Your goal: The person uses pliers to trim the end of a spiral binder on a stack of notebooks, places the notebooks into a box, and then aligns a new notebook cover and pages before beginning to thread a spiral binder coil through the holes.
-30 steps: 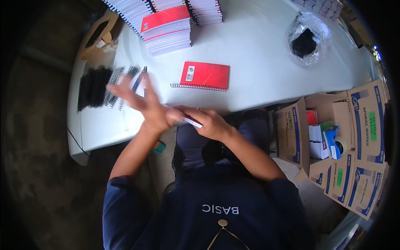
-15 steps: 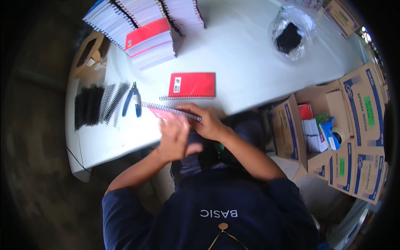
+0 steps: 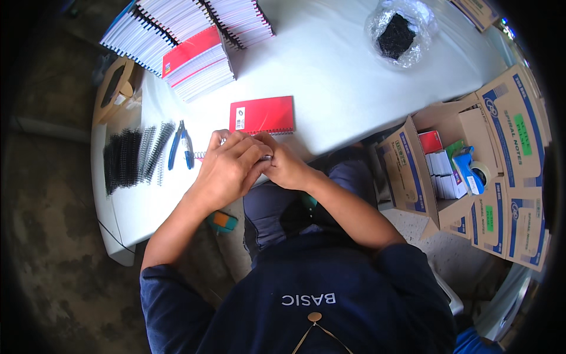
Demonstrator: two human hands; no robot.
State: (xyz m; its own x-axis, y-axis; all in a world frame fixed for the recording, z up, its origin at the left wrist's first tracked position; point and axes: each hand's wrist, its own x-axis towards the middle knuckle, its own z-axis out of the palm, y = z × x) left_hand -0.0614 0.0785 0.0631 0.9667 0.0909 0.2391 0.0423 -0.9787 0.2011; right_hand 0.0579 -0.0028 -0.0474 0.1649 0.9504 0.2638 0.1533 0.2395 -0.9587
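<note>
Near the table's front edge, my left hand and my right hand are closed together over a small spiral notebook. The notebook is mostly hidden under my fingers; only the end of its coil and a sliver of cover show left of my left hand. My left fingers bend over the coil edge, and my right hand grips the other end. Just beyond my hands, a red spiral notebook with a white label lies flat. Blue-handled pliers rest to the left.
Several black plastic coils lie at the left, with a cardboard piece behind. Bound notebook stacks and a red-covered stack stand far left. A plastic bag holds black material. At right, an open carton contains notebooks and a blue tape dispenser.
My left hand has come down onto the notebook's coil and closed beside my right hand, covering most of the notebook. The view has shifted slightly.
</note>
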